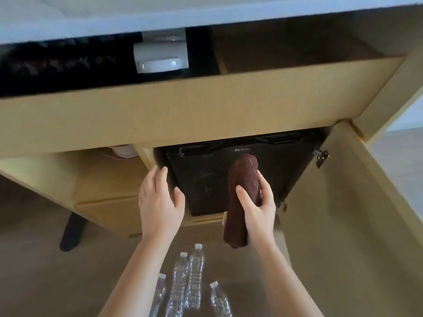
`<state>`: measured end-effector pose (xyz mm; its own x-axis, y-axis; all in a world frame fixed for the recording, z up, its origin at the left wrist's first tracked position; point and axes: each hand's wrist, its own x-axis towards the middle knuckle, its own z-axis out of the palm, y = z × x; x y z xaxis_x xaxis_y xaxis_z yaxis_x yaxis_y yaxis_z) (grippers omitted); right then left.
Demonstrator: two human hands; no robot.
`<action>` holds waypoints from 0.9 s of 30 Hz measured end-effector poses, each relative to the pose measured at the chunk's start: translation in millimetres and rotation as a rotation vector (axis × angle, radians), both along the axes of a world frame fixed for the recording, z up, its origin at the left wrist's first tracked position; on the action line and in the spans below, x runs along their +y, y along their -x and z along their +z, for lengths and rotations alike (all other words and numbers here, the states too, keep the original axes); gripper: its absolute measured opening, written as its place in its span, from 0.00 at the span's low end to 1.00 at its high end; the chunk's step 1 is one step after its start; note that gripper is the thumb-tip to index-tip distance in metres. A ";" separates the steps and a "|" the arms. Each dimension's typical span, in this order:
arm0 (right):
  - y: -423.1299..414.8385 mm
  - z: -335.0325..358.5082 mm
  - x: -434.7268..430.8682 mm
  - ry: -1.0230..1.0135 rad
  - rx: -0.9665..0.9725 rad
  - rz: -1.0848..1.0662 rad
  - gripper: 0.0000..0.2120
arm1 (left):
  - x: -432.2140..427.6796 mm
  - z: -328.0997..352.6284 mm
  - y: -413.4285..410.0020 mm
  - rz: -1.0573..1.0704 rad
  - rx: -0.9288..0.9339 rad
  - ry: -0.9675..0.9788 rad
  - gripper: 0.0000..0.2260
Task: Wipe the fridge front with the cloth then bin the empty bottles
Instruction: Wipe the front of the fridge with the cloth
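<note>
A dark brown cloth (243,177), folded into a long thick roll, is held upright against the black front of a small fridge (206,179). The fridge sits low inside a pale wood cabinet (160,115), whose door (343,202) stands open to the right. The cloth's top end lies near the upper part of the fridge front, just below a small logo. Its lower end hangs past the fridge's bottom edge.

The right hand (258,207) grasps the cloth around its middle, thumb across the near side and fingers wrapped behind. The left hand (158,200) holds nothing. Its fingers are straight and slightly spread, with the tips at the cabinet frame beside the fridge's left edge. Whether they touch the wood cannot be told.

Four clear bottles (192,275) with white caps stand close together on the floor (45,282), near the person and between the forearms. No bin is in view.

The wiping step appears to be in hand, and binning has not begun. The next move likely calls for pressing the cloth flat and sweeping it across the fridge front, with the left hand perhaps bracing on the frame.
</note>
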<state>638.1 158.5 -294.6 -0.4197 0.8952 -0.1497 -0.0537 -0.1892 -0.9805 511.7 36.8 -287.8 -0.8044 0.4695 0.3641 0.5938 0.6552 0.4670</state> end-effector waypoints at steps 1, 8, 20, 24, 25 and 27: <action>7.1 -14.1 2.6 -0.001 0.019 -0.002 0.23 | 2.8 -12.2 5.3 -0.011 0.026 -0.012 0.20; 48.7 -101.3 15.9 -0.188 0.096 -0.082 0.26 | 23.5 -88.5 32.4 -0.036 0.218 -0.122 0.20; 87.0 -176.4 24.5 -0.404 0.273 -0.352 0.29 | 36.2 -176.9 58.6 0.001 0.284 -0.325 0.27; 104.6 -179.7 24.8 -0.478 0.234 -0.382 0.30 | 38.1 -179.5 61.5 -0.004 0.172 -0.402 0.28; 108.5 -180.8 23.2 -0.512 0.221 -0.386 0.30 | 37.1 -179.7 62.5 -0.017 0.176 -0.417 0.29; 116.7 -183.9 21.2 -0.589 0.188 -0.378 0.30 | 33.4 -181.4 66.5 -0.036 0.179 -0.426 0.29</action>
<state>521.4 179.6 -478.5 -0.0363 0.8939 0.4468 -0.1890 0.4329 -0.8814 445.1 70.2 -469.2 -0.6969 0.2744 0.6626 0.7088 0.4045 0.5779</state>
